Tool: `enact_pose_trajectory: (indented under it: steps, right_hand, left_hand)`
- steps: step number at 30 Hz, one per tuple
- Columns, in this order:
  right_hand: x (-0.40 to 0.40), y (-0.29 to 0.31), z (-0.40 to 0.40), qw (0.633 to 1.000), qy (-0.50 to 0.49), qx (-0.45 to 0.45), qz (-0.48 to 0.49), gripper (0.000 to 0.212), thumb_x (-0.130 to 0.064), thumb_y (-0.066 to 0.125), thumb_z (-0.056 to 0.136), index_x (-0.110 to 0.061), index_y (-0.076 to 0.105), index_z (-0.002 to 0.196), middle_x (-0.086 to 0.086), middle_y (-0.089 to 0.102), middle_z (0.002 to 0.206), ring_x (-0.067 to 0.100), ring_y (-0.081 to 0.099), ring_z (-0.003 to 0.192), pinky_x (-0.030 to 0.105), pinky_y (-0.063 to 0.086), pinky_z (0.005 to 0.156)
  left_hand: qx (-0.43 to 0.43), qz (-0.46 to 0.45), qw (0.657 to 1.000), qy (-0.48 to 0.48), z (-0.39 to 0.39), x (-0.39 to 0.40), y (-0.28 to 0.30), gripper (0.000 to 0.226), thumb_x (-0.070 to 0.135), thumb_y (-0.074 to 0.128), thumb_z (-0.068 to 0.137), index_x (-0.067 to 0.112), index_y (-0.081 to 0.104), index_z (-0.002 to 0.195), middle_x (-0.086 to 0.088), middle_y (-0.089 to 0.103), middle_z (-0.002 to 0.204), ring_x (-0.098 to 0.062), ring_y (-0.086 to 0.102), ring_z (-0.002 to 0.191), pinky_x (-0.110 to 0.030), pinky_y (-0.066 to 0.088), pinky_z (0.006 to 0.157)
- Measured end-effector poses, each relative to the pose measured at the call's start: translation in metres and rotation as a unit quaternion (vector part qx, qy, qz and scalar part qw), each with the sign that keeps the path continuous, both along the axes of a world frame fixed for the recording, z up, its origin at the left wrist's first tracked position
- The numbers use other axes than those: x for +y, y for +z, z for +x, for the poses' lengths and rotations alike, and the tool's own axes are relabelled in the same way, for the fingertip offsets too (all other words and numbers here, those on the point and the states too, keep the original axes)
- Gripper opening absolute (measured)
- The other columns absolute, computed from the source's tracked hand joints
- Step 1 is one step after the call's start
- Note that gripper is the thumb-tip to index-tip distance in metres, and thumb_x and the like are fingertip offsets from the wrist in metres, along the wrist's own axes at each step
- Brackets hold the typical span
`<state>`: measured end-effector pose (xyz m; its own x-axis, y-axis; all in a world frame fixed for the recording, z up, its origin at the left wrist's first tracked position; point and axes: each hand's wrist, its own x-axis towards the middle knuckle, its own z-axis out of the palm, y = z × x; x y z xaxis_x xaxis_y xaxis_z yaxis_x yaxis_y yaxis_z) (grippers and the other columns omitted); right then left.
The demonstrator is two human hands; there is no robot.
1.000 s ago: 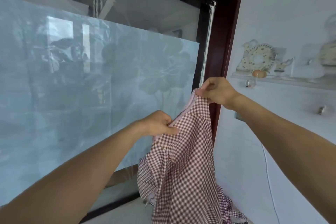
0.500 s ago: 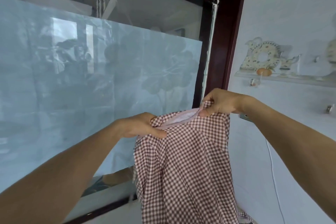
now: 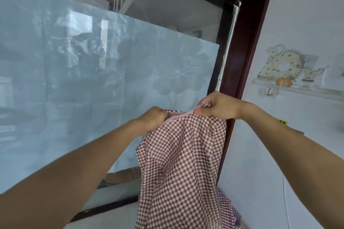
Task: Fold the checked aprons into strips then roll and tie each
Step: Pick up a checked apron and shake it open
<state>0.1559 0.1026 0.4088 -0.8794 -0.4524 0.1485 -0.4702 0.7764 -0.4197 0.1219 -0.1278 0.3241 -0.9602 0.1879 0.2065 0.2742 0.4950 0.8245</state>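
Note:
A red-and-white checked apron [image 3: 178, 169] hangs in the air in front of me, held by its top hem. My left hand [image 3: 153, 118] grips the hem at the left, fingers curled round the cloth. My right hand [image 3: 216, 107] pinches the same hem a short way to the right, thumb on the near side. The two hands are close together, with a short stretch of pink hem between them. The cloth falls in loose folds out of the bottom of the view. More checked cloth [image 3: 228, 210] shows low at the right behind it.
A frosted glass panel [image 3: 93, 89] with a dark red frame [image 3: 242, 61] stands straight ahead. A white tiled wall [image 3: 297, 145] is at the right, with a small glass shelf [image 3: 297, 87] of ornaments. A pale surface [image 3: 111, 217] lies below the glass.
Both hands have come down and drawn level, the right dropping from above the left. The apron's top hem now runs nearly straight between them, and the cloth hangs wider.

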Motion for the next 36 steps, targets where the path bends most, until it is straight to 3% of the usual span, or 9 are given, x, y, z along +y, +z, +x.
enact_pose_trajectory:
  steps: [2, 6, 11, 16, 20, 24, 27, 31, 36]
  right_hand:
    - [-0.001, 0.005, 0.0, 0.996, 0.001, -0.012, 0.084, 0.02, -0.039, 0.072, 0.087, -0.026, 0.077, 0.102, -0.016, 0.074, 0.098, 0.001, 0.068, 0.095, 0.023, 0.052, 0.093]
    - [0.009, 0.009, -0.009, 0.987, -0.017, -0.003, 0.159, 0.014, -0.032, 0.079, 0.082, -0.026, 0.076, 0.095, -0.016, 0.073, 0.094, 0.003, 0.066, 0.094, 0.026, 0.051, 0.095]
    - [0.032, 0.007, -0.027, 0.987, -0.057, 0.05, 0.144, 0.013, -0.028, 0.071, 0.09, -0.022, 0.076, 0.101, -0.014, 0.072, 0.098, 0.003, 0.065, 0.095, 0.028, 0.051, 0.095]
    - [0.04, 0.007, -0.037, 0.988, -0.062, 0.073, 0.122, 0.01, -0.024, 0.07, 0.091, -0.021, 0.077, 0.098, -0.013, 0.072, 0.097, 0.004, 0.065, 0.093, 0.02, 0.047, 0.087]
    - [0.042, 0.009, -0.044, 0.988, -0.06, 0.1, 0.099, 0.01, -0.022, 0.068, 0.092, -0.019, 0.077, 0.096, -0.011, 0.073, 0.096, 0.004, 0.065, 0.092, 0.025, 0.05, 0.091]
    - [0.041, 0.011, -0.047, 0.995, -0.066, 0.071, 0.02, 0.017, -0.029, 0.063, 0.095, -0.018, 0.075, 0.097, -0.006, 0.072, 0.097, 0.01, 0.065, 0.094, 0.03, 0.049, 0.092]
    - [0.042, 0.012, -0.048, 0.996, -0.069, 0.021, -0.046, 0.023, -0.037, 0.061, 0.095, -0.017, 0.073, 0.099, -0.002, 0.073, 0.1, 0.015, 0.066, 0.098, 0.033, 0.05, 0.092]
    - [0.044, 0.011, -0.051, 0.995, -0.069, 0.043, -0.06, 0.022, -0.035, 0.062, 0.095, -0.017, 0.074, 0.1, -0.003, 0.073, 0.099, 0.015, 0.067, 0.097, 0.027, 0.051, 0.085]
    - [0.052, 0.011, -0.054, 0.994, -0.07, 0.084, -0.024, 0.023, -0.038, 0.066, 0.091, -0.018, 0.076, 0.098, -0.005, 0.074, 0.097, 0.013, 0.067, 0.094, 0.036, 0.052, 0.095]
  left_hand:
    - [-0.055, 0.033, 0.997, -0.045, 0.002, -0.001, -0.003, 0.032, 0.035, 0.056, 0.091, 0.007, 0.067, 0.081, -0.008, 0.069, 0.083, -0.022, 0.065, 0.076, -0.033, 0.049, 0.074]
    - [0.059, -0.192, 0.98, -0.012, -0.009, -0.018, -0.011, 0.031, 0.038, 0.077, 0.077, 0.021, 0.058, 0.094, 0.002, 0.06, 0.105, -0.016, 0.057, 0.097, -0.026, 0.046, 0.08]
    - [0.078, -0.103, 0.991, 0.029, -0.022, -0.04, -0.015, 0.04, 0.014, 0.075, 0.078, 0.017, 0.047, 0.106, -0.004, 0.063, 0.086, -0.02, 0.057, 0.08, -0.032, 0.048, 0.073]
    - [0.174, -0.155, 0.97, 0.066, -0.034, -0.051, -0.001, 0.012, 0.018, 0.076, 0.081, 0.011, 0.072, 0.09, 0.001, 0.065, 0.084, -0.016, 0.061, 0.083, -0.021, 0.044, 0.073]
    - [-0.018, -0.056, 0.998, -0.017, -0.031, -0.05, 0.009, 0.016, 0.015, 0.059, 0.097, 0.012, 0.068, 0.083, 0.001, 0.063, 0.081, -0.015, 0.059, 0.08, -0.021, 0.047, 0.074]
    - [-0.2, 0.056, 0.97, -0.126, -0.027, -0.044, 0.003, 0.033, 0.031, 0.055, 0.099, 0.003, 0.065, 0.114, -0.01, 0.071, 0.11, -0.025, 0.067, 0.102, -0.04, 0.05, 0.098]
    - [-0.03, -0.163, 0.983, -0.075, -0.03, -0.042, 0.001, 0.039, 0.059, 0.067, 0.083, 0.022, 0.063, 0.096, 0.004, 0.067, 0.095, -0.014, 0.065, 0.088, -0.026, 0.049, 0.077]
    - [0.149, -0.293, 0.944, -0.014, -0.04, -0.053, 0.001, 0.03, 0.021, 0.065, 0.09, 0.019, 0.049, 0.064, 0.007, 0.047, 0.065, -0.02, 0.052, 0.074, -0.026, 0.032, 0.058]
    - [0.048, -0.166, 0.984, -0.031, -0.036, -0.072, 0.014, 0.027, 0.022, 0.07, 0.09, 0.002, 0.063, 0.074, -0.001, 0.064, 0.061, -0.019, 0.069, 0.06, -0.024, 0.046, 0.044]
